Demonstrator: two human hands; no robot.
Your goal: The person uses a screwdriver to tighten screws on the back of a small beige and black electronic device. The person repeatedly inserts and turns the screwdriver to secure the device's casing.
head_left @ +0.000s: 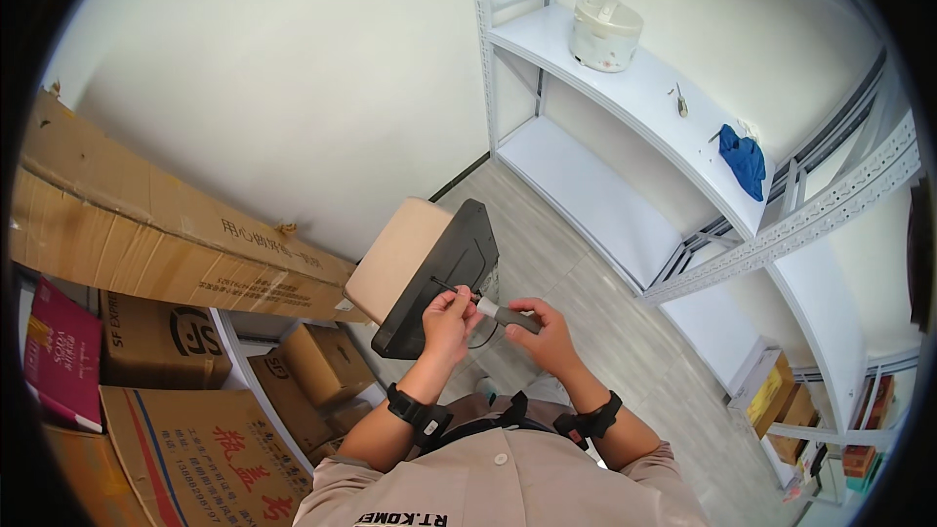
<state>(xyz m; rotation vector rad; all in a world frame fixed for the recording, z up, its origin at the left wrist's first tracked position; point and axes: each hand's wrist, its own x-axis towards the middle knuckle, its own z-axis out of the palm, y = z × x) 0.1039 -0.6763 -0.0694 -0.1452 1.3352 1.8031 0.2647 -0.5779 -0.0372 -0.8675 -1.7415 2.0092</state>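
My left hand (448,324) has its thumb and fingers pinched together around the front of a slim hand tool. A thin dark rod (442,283) juts out past those fingertips. The tool's white-and-grey handle (513,318) runs to my right hand (547,338), whose fingers are closed on its grey rear end. The exact kind of tool cannot be made out. Just beyond my hands stands a tilted-looking black panel (468,244) joined to a beige, cushion-like block (408,242). A dark cable-like loop hangs below the handle.
On the left, a long cardboard carton (176,244) lies above several stacked boxes (327,363). To the far right, a white metal shelf (547,39) bears a rice cooker (605,34), a screwdriver (681,102) and a blue cloth (743,162). Grey floor (586,312) lies between.
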